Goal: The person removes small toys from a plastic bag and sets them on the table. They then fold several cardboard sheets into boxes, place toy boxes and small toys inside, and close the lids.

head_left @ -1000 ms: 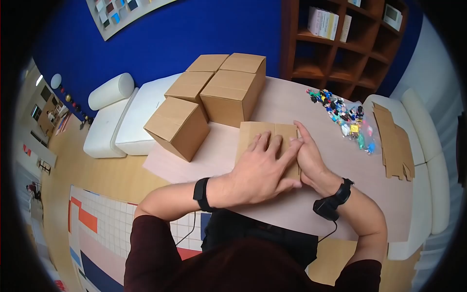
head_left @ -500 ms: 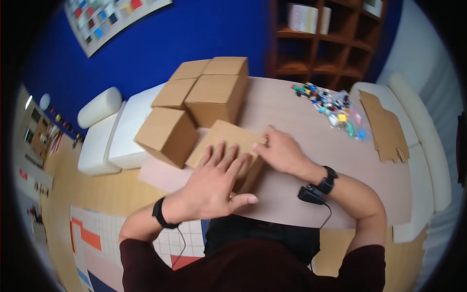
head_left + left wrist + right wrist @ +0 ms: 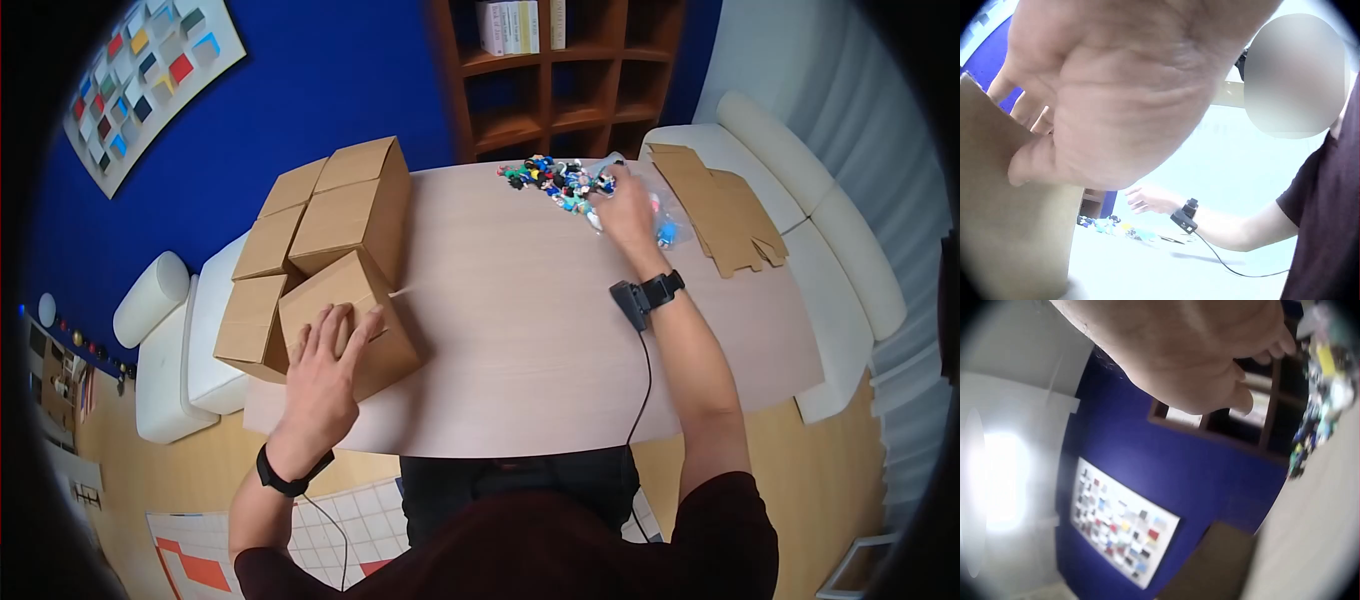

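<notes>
My left hand [image 3: 325,385] rests on top of a brown cardboard box [image 3: 338,280], fingers spread over its lid. In the left wrist view the thumb lies against the wall of that box [image 3: 1016,231]. The box stands at an angle beside several like boxes [image 3: 350,215] at the left of the table. My right hand [image 3: 626,212] is stretched far out over a heap of small colourful toy figures [image 3: 560,180], near a clear plastic bag [image 3: 668,230]. From the right wrist view its fingers look loosely bent, with the toys [image 3: 1325,394] just beyond them.
Flattened cardboard [image 3: 715,205] lies at the table's right side, by a white sofa [image 3: 820,210]. Behind the table [image 3: 500,330] stand a wooden shelf [image 3: 545,85] with books and a blue wall. A cable runs from each wristband.
The box has moved left with my left hand, up to the other boxes. My right hand has left its side and reached forward to the toys. The head view has turned right.
</notes>
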### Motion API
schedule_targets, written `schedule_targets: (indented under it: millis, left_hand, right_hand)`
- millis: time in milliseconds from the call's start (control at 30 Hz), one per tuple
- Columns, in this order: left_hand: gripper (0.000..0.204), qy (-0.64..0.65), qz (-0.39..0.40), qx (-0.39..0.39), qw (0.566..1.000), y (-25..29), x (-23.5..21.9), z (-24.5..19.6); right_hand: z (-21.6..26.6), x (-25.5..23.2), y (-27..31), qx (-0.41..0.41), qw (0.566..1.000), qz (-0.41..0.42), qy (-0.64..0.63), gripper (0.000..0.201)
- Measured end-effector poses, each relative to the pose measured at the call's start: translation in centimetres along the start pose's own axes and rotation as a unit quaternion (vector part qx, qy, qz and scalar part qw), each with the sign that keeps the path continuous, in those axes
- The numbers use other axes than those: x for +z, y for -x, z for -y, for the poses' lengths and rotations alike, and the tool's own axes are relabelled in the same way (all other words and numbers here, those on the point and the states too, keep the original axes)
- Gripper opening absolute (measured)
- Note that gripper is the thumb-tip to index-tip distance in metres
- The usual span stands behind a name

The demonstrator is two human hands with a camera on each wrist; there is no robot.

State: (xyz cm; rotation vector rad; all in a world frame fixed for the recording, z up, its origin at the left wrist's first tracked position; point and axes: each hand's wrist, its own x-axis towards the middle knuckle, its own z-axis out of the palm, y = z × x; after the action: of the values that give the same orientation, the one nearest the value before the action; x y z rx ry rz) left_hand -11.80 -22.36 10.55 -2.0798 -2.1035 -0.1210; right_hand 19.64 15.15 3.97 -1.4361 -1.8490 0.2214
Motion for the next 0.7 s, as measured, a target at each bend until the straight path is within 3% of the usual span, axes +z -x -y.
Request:
schedule_targets:
  millis: [33, 133, 200, 233, 267, 367, 467, 567, 633, 700]
  left_hand:
    - [0.105, -0.014, -0.005, 0.006, 1.000, 0.0, -0.1, 0.1]
    - [0.092, -0.005, -0.013, -0.004, 1.000, -0.2, -0.1, 0.1]
    - [0.085, 0.029, 0.013, -0.032, 0.999, -0.4, -0.1, 0.6]
    - [0.070, 0.086, 0.007, -0.051, 0.995, -0.7, -0.3, 0.3]
    - [0.068, 0.063, -0.009, -0.029, 0.998, -1.0, -0.3, 0.1]
    - [0.063, -0.012, -0.080, 0.030, 0.996, -2.0, -0.5, -1.2]
    - [0.060, 0.104, -0.115, 0.043, 0.987, -4.2, -1.9, -5.0]
    - [0.046, 0.271, -0.152, 0.089, 0.946, -8.0, -1.6, -8.4]
    - [0.043, 0.421, -0.109, 0.097, 0.895, -11.5, -0.1, -10.4]
    - [0.048, 0.583, -0.016, 0.074, 0.809, -16.1, 2.5, -11.9]
  right_hand:
    - [-1.8, -0.5, -0.5, -0.007, 0.994, -0.064, 0.094, 0.051]
    - [-6.0, -0.1, -0.1, 0.046, 0.975, -0.097, 0.193, 0.052]
    - [-8.8, 0.7, -0.5, 0.067, 0.976, -0.048, 0.204, 0.042]
    - [-9.7, 0.5, -0.7, 0.074, 0.976, -0.014, 0.205, 0.038]
    - [-10.5, 0.4, -1.0, 0.080, 0.975, 0.022, 0.207, 0.035]
    - [-11.5, 0.2, -1.5, 0.128, 0.970, 0.018, 0.205, 0.028]
    - [-11.5, -0.2, -1.9, 0.153, 0.971, -0.112, 0.142, 0.024]
    - [-10.6, -1.8, -2.8, 0.105, 0.971, -0.190, 0.098, 0.023]
    - [-8.5, -3.6, -3.2, 0.143, 0.974, -0.099, -0.147, 0.020]
    - [-6.4, -3.8, -2.9, 0.149, 0.920, -0.005, -0.363, 0.020]
